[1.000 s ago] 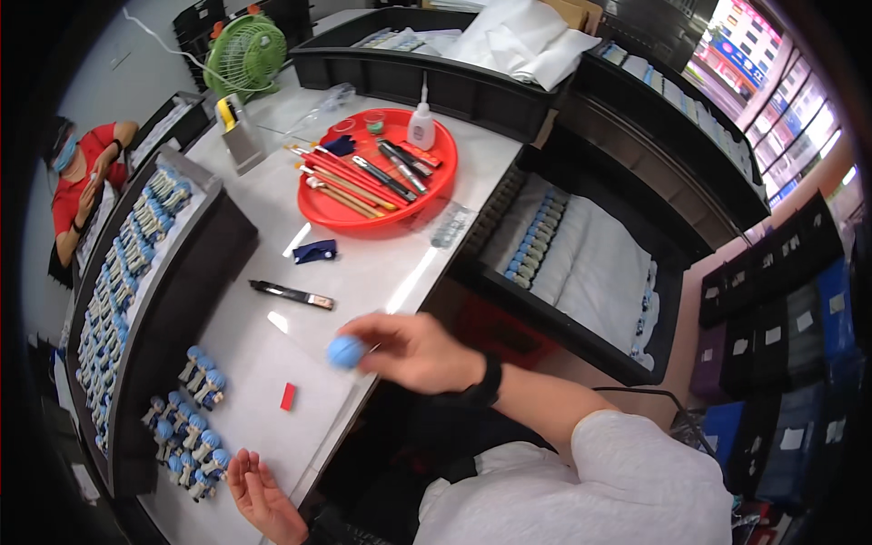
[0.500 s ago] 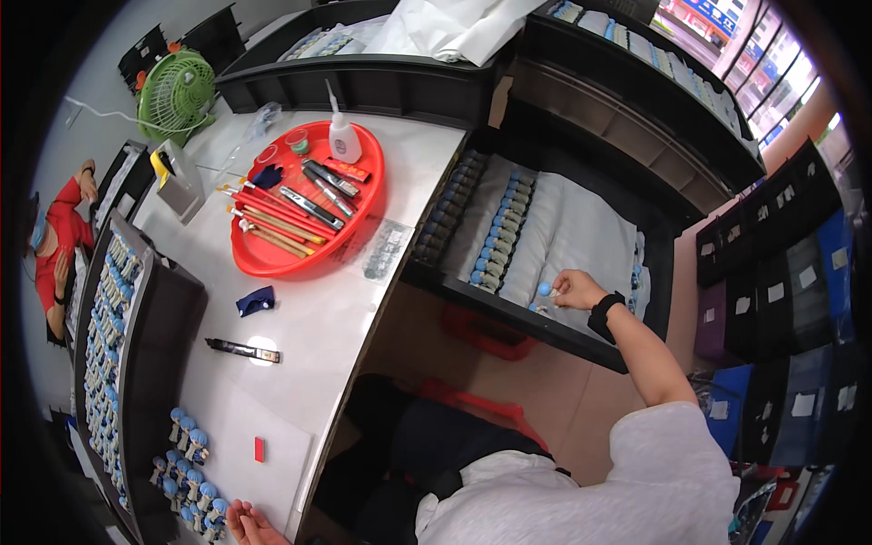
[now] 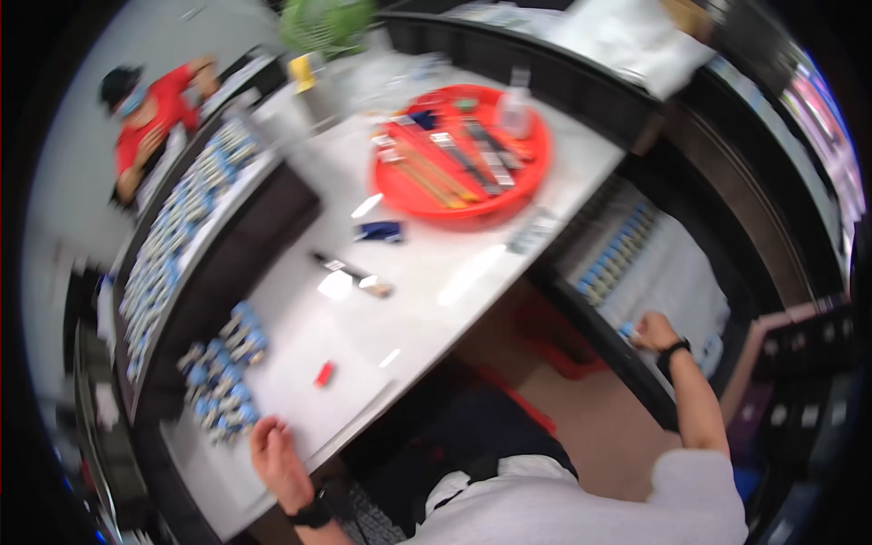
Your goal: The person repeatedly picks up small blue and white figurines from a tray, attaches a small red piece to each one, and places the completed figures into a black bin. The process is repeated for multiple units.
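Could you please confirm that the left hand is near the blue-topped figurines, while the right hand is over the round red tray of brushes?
Not quite: the right hand is not over the round red tray. The head view shows it at the white-lined black tray on the person's right. The left hand is indeed near the blue-topped figurines.

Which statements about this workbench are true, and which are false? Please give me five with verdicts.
1. A white squeeze bottle stands in the round red tray. True.
2. The small red block lies in that tray. False: it lies outside, closer to the left hand.
3. The left hand is beside loose blue-headed figurines. True.
4. The right hand is at the red tray. False: it is at the black crate.
5. Both wrists wear black bands. True.
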The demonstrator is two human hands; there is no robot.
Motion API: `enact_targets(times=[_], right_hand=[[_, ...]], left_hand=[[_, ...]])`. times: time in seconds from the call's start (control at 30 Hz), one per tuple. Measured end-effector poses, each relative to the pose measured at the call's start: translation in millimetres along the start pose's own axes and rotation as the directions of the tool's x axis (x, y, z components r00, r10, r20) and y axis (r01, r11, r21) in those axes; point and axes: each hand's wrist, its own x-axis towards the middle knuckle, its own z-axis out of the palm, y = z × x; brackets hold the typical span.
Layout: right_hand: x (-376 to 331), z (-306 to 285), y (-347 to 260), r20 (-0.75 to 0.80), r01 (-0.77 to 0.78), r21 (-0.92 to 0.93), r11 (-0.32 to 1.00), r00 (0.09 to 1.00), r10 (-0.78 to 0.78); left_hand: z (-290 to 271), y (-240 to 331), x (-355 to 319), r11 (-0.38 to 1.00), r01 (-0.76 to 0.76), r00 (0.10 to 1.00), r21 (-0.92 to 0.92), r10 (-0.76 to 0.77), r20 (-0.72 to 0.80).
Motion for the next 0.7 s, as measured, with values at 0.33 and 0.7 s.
enact_targets(times=[0.33,0.7], right_hand=[[16,28,46,-0.053,0.013,0.079,0.997,0.999,-0.009],[3,-36,-53,-0.335,0.325,0.447,0.834,0.925,-0.181]], left_hand=[[18,18,-6,0.998,0.05,0.998,-0.03,-0.049,0.032],[-28,124,110,0.461,-0.366,0.925,0.808,0.271,0.264]])
